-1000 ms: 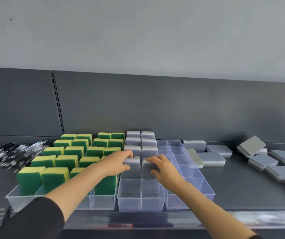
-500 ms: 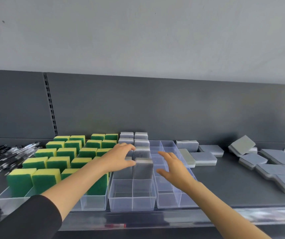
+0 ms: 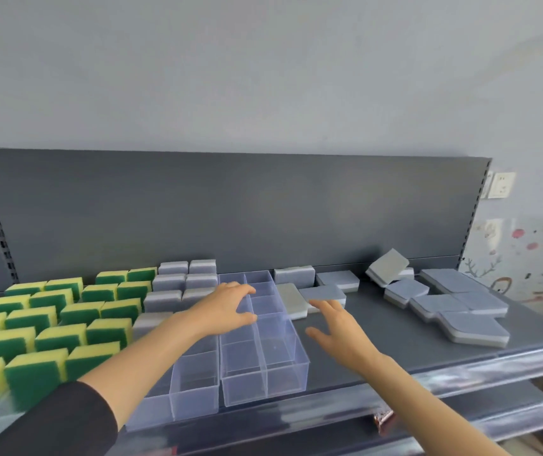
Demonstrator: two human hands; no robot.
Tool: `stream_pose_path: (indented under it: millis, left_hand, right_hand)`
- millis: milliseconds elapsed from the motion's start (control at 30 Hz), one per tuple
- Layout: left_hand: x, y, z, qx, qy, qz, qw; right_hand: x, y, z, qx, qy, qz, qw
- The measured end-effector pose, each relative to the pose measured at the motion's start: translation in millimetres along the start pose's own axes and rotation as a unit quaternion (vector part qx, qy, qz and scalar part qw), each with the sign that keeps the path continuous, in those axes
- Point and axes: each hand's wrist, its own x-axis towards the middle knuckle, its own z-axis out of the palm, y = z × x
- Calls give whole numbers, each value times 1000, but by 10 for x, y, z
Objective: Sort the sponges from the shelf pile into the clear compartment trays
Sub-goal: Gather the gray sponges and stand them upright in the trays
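Head view. You are between placements: neither hand holds a sponge. Your right hand (image 3: 339, 330) is spread, its straight fingers stretched toward the loose grey sponges (image 3: 457, 307) lying flat on the dark grey metal shelf (image 3: 378, 343), right of the trays. Its fingertips are at the near edge of the flat blue-grey sponge (image 3: 324, 292); I cannot tell whether they touch it. Your left hand (image 3: 227, 307) hangs with relaxed, parted fingers over the seam between the half-filled clear plastic tray (image 3: 194, 386) and the right-hand clear plastic tray (image 3: 285, 373). It pinches nothing, and whether it rests on a rim is unclear.

The step in hand, I judge, is fetching the next grey sponge. The next move calls for closing your right fingers on that nearest sponge, lifting it, turning it on edge and lowering it into a free compartment. The front cells of the half-filled tray are free, and the right-hand tray holds no sponges at all.

Around you, upright grey sponges (image 3: 171, 284) fill the back rows of the half-filled tray, and green-and-yellow sponges (image 3: 50, 337) stand packed on the left. A pale grey-green sponge (image 3: 291, 301) lies just beside the right-hand tray's outer wall and next to your target, so a careless grab could drag it along. Your left hand covers the rear compartments and would block a drop there. Farther right, one tilted grey sponge (image 3: 387, 266) leans on its neighbours.
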Motion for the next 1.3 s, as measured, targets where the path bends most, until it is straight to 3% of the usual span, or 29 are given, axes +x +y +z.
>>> stream_pose_path:
  millis: [433, 800, 1067, 1300]
  left_hand:
    - [576, 763, 396, 13, -36, 24, 999]
    - [1427, 656, 450, 40, -38, -13, 998]
    - [2124, 510, 593, 73, -40, -4, 997]
    - [2436, 473, 756, 140, -17, 23, 990]
  right_hand:
    - [-192, 884, -337, 20, 2, 57, 998]
    - [230, 1280, -338, 35, -3, 98, 995]
    - [939, 1448, -87, 33, -58, 171, 983]
    - [1323, 1440, 91, -40, -77, 243, 966]
